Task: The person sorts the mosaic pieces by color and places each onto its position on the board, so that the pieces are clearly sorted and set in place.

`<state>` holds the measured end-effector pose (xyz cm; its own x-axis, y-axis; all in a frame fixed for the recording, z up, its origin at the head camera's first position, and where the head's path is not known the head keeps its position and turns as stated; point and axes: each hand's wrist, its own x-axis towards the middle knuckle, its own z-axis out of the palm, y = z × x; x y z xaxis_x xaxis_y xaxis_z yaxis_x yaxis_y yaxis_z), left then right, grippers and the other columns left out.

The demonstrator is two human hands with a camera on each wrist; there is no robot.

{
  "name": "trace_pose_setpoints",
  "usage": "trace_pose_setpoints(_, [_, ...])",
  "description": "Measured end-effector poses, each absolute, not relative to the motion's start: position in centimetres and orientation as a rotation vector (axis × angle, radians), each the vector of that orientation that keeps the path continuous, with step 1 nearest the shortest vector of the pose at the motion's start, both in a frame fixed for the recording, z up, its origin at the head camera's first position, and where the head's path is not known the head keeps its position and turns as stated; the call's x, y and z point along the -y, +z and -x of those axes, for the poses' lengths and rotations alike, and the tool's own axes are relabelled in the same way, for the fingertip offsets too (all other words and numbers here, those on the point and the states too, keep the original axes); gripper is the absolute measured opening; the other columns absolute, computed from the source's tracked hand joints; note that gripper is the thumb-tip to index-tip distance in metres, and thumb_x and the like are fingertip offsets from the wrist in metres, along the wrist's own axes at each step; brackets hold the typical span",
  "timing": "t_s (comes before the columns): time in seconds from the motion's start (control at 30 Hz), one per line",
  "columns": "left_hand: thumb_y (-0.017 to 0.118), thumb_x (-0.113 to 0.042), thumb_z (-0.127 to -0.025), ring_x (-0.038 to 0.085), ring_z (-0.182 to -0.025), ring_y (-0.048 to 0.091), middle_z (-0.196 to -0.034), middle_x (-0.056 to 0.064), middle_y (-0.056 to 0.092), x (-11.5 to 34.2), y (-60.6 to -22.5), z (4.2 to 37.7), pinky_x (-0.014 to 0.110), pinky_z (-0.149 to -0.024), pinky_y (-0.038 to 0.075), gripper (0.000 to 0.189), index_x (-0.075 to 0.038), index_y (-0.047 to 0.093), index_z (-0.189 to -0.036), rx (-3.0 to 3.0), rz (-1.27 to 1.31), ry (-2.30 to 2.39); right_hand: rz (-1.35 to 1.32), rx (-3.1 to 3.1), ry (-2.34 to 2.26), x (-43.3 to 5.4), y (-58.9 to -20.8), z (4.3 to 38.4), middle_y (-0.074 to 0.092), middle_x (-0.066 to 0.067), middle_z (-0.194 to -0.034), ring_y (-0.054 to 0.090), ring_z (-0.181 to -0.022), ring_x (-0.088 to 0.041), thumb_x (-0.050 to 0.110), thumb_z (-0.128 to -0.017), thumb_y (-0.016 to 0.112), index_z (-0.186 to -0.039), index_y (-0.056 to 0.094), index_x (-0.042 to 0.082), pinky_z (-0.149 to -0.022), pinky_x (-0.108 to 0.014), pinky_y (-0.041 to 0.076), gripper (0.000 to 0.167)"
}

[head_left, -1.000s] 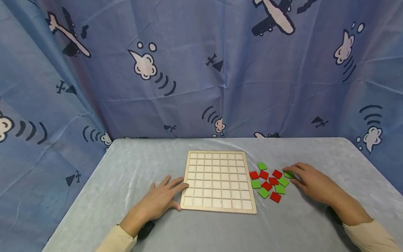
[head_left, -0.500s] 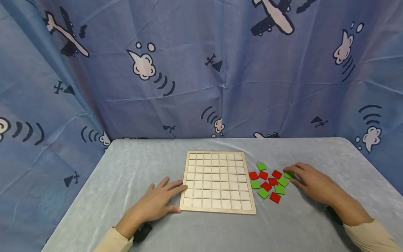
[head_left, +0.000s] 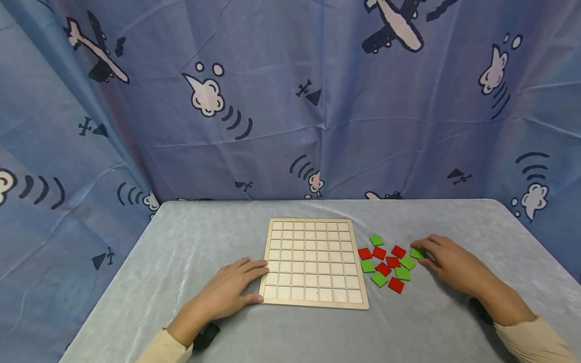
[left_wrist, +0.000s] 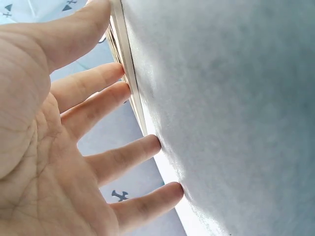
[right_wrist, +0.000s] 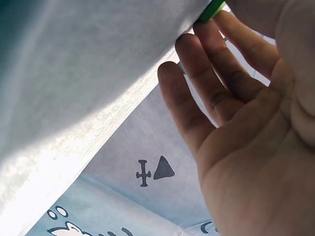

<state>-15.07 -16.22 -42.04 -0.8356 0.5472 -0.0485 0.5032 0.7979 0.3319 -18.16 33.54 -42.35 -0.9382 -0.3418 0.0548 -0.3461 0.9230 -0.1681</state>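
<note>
A pale wooden grid board (head_left: 315, 262) with rows of square cells lies flat in the middle of the table in the head view. Along its left edge rests my left hand (head_left: 229, 290), fingers fairly straight, index finger and thumb touching the rim. The left wrist view shows those fingers (left_wrist: 120, 157) spread beside the board's edge (left_wrist: 127, 54). Right of the board, my right hand (head_left: 456, 264) pinches a green square tile (head_left: 417, 253) at the table surface. That tile's edge shows at the fingertips in the right wrist view; the thumb tip is hidden there.
Several loose red tiles (head_left: 396, 285) and green tiles (head_left: 379, 279) lie scattered between the board and my right hand. Grey cloth (head_left: 327, 335) covers the table. A blue patterned curtain (head_left: 272, 101) hangs behind and at the sides.
The left hand's fingers have drawn closer together and slid slightly back on the board's edge. My right hand and its green tile have shifted slightly right, away from the other tiles.
</note>
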Motion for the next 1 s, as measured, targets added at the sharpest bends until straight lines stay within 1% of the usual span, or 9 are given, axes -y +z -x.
trace_pose_setpoints(0.17, [0.071, -0.043, -0.089, 0.040, -0.144, 0.039, -0.154, -0.001, 0.046, 16.2, -41.9, 15.2, 0.064, -0.107, 0.038, 0.064, -0.016, 0.053, -0.145, -2.842, -0.837, 0.442, -0.552, 3.052, 0.284, -33.6, -42.3, 18.1, 0.066, -0.009, -0.108, 0.062, -0.101, -0.031, 0.020, -0.085, 0.077, -0.120, 0.067, 0.007, -0.090, -0.057, 0.053, 0.039])
trace_pose_setpoints(0.4, [0.072, -0.045, -0.085, 0.041, -0.144, 0.039, -0.155, -0.001, 0.045, 16.3, -42.0, 15.3, 0.064, -0.107, 0.039, 0.071, -0.015, 0.052, -0.146, -2.828, -0.848, 0.425, -0.591, 3.012, 0.289, -33.8, -42.3, 17.9, 0.063, -0.004, -0.103, 0.060, -0.095, -0.024, 0.018, -0.086, 0.077, -0.121, 0.066, 0.008, -0.086, -0.052, 0.055, 0.038])
trace_pose_setpoints(0.5, [0.073, -0.045, -0.085, 0.041, -0.143, 0.040, -0.155, -0.001, 0.045, 16.2, -42.1, 15.3, 0.064, -0.106, 0.040, 0.070, -0.015, 0.052, -0.145, -2.826, -0.852, 0.419, -0.599, 2.995, 0.287, -33.8, -42.3, 17.9, 0.063, -0.003, -0.101, 0.059, -0.093, -0.022, 0.017, -0.086, 0.076, -0.121, 0.066, 0.008, -0.084, -0.050, 0.055, 0.037])
trace_pose_setpoints(0.77, [0.073, -0.046, -0.085, 0.040, -0.144, 0.040, -0.155, -0.001, 0.045, 16.1, -42.0, 15.0, 0.064, -0.105, 0.041, 0.071, -0.016, 0.053, -0.145, -2.829, -0.837, 0.404, -0.640, 2.928, 0.295, -33.2, -41.9, 18.0, 0.062, -0.003, -0.102, 0.059, -0.090, -0.019, 0.014, -0.086, 0.075, -0.121, 0.066, 0.008, -0.078, -0.045, 0.054, 0.036])
trace_pose_setpoints(1.0, [0.074, -0.044, -0.084, 0.041, -0.142, 0.041, -0.154, 0.001, 0.047, 16.1, -42.0, 15.1, 0.065, -0.105, 0.041, 0.070, -0.014, 0.054, -0.144, -2.831, -0.837, 0.424, -0.634, 2.944, 0.358, -31.4, -41.3, 18.1, 0.062, -0.004, -0.105, 0.058, -0.094, -0.021, 0.015, -0.089, 0.072, -0.123, 0.066, 0.009, -0.082, -0.047, 0.054, 0.034])
